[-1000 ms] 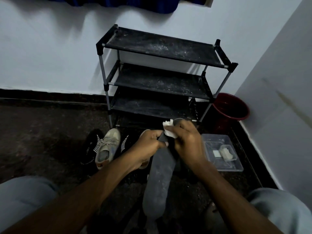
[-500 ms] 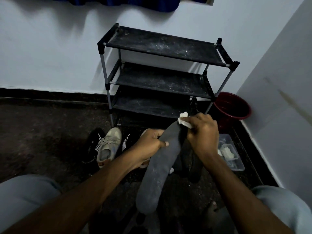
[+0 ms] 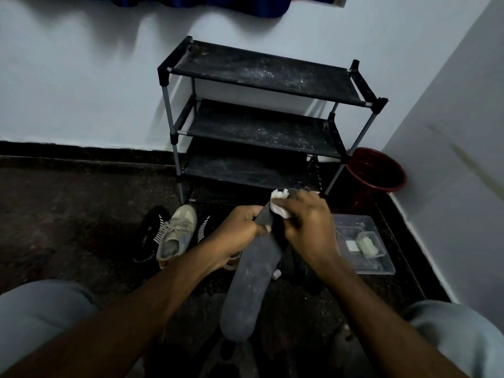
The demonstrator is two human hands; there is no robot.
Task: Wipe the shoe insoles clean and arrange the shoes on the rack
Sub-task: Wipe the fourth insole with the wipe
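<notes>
There is one rack (image 3: pixel 261 77) with three shelves (image 3: pixel 259 132), one grey insole (image 3: pixel 251 282), one white wipe (image 3: pixel 278 204), one red bucket (image 3: pixel 377 184), one clear tray (image 3: pixel 383 267), one beige sneaker (image 3: pixel 177 233) and two black striped shoes (image 3: pixel 149 236).

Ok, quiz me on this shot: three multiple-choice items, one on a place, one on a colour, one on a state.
1. Where does the bucket stand?
A. Inside the clear tray
B. On the floor, right of the rack
C. Left of the beige sneaker

2. What colour is the wipe?
A. White
B. Blue
C. Yellow

3. How is the insole placed?
A. Tucked inside a shoe
B. Lying flat on a shelf
C. Gripped by the left hand

Answers:
1 B: the bucket sits on the floor by the rack's right legs, near the wall corner.
2 A: the wad under the right hand is white.
3 C: the left hand's fingers curl round the insole, held up off the floor, while the right hand presses the wipe on its far end.
</notes>
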